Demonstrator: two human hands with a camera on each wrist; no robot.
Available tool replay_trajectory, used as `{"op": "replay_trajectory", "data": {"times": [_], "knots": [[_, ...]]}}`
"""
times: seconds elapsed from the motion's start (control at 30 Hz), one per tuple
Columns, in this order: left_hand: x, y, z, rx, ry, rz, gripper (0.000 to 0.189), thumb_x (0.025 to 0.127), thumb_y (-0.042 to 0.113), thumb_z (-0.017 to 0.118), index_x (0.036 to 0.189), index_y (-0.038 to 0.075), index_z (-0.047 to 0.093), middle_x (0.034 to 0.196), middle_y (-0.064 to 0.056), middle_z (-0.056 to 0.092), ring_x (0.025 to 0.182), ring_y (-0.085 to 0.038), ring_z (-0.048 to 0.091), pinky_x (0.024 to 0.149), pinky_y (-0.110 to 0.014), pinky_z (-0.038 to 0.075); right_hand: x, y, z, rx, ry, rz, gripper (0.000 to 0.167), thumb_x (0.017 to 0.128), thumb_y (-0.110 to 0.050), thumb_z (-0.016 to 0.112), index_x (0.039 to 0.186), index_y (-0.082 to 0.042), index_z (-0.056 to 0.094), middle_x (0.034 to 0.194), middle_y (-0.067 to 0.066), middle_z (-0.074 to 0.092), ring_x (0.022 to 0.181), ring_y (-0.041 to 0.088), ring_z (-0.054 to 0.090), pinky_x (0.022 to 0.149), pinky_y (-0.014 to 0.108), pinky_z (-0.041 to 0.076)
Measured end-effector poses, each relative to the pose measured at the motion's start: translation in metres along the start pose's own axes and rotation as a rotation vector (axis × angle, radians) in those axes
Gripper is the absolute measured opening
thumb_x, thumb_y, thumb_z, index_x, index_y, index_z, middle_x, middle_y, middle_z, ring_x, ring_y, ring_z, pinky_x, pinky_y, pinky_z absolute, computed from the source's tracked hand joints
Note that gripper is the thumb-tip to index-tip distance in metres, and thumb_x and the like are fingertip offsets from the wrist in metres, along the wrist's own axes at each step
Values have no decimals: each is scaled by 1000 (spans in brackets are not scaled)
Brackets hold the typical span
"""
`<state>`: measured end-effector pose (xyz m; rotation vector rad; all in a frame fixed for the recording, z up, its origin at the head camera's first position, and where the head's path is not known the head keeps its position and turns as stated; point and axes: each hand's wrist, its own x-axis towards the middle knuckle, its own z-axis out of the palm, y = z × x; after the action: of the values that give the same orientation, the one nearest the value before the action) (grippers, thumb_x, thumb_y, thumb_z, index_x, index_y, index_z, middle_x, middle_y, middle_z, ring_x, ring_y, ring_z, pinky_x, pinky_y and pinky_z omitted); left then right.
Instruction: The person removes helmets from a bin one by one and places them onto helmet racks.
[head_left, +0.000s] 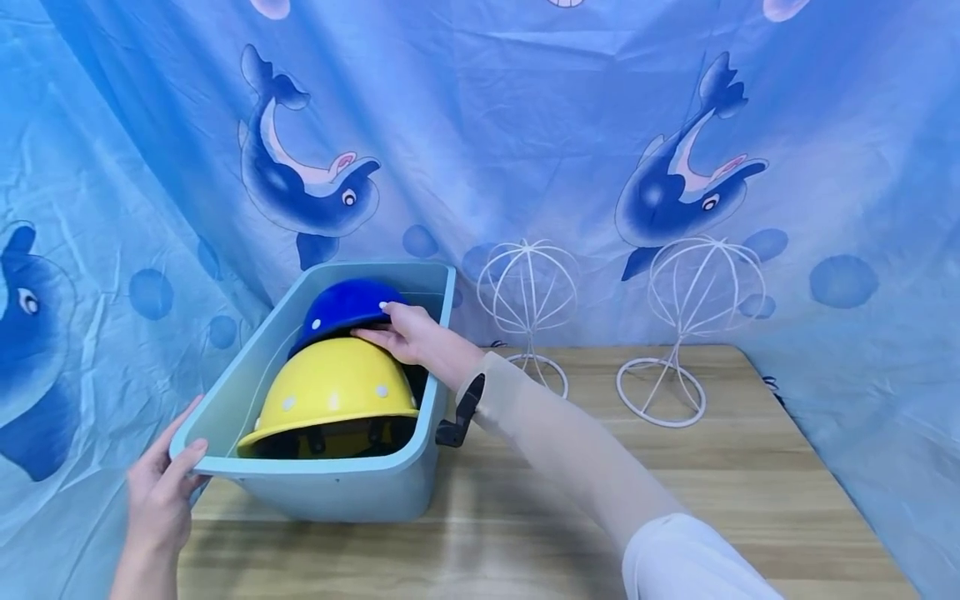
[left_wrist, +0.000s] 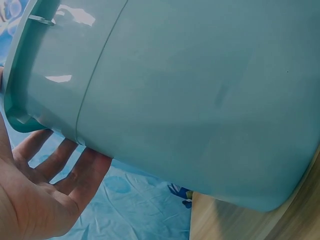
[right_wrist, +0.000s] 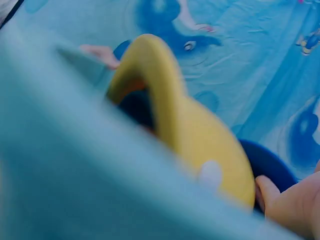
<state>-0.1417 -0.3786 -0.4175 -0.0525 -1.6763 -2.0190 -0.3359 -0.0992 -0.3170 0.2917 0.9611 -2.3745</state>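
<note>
From the counter's point(head_left: 750, 492) middle, we have the bin point(head_left: 360, 497) at ten o'clock, the first stand point(head_left: 529, 337) at twelve and the second stand point(head_left: 680, 335) at two, all on the counter. Inside the bin we find the front helmet point(head_left: 333, 379) toward six o'clock, with the rear helmet point(head_left: 345, 304) behind it. We see the left grip point(head_left: 159, 492) at the bin's seven-o'clock corner and the right grip point(head_left: 405, 333) at the rear helmet's four-o'clock edge. Behind everything, at twelve, we have the curtain point(head_left: 495, 108).
</note>
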Motion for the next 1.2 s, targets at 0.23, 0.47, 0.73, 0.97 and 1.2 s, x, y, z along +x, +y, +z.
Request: {"op": "replay_trajectory", "data": {"times": [0.23,0.47,0.73,0.97,1.2], "knots": [[-1,-5,6,9,7,-2,52,103,-10,49,151,8,60,137,10,71,101,-2,70,68,-18,61,-7,-5,0,120,10,24,59,111,-1,45,167,-4,28,165,31,38,151,48,44,120,54,42],[0,-7,8,-44,40,-1,52,102,-10,47,148,8,62,139,9,70,90,-3,72,67,-17,60,-24,-9,2,14,-45,-22,65,107,7,44,168,-5,23,161,31,45,149,47,49,120,58,41],[-1,-5,7,-106,112,-22,52,101,-10,47,145,10,66,138,9,72,88,-3,71,69,-18,60,-41,-13,-3,-21,-112,-21,66,105,10,43,167,2,21,163,27,45,152,43,46,125,57,35],[-1,-4,10,-97,174,-17,51,99,-9,49,143,9,67,138,8,73,91,-2,72,69,-16,59,-52,-18,-13,-106,-160,-67,64,107,7,47,166,1,23,163,25,47,153,41,45,126,56,33],[-1,-5,15,-52,198,-32,50,99,-5,52,144,10,67,132,7,75,96,-2,71,74,-15,59,-67,-24,-30,-109,-240,-102,66,108,6,45,168,-4,18,167,22,42,157,41,39,128,57,29]]}}
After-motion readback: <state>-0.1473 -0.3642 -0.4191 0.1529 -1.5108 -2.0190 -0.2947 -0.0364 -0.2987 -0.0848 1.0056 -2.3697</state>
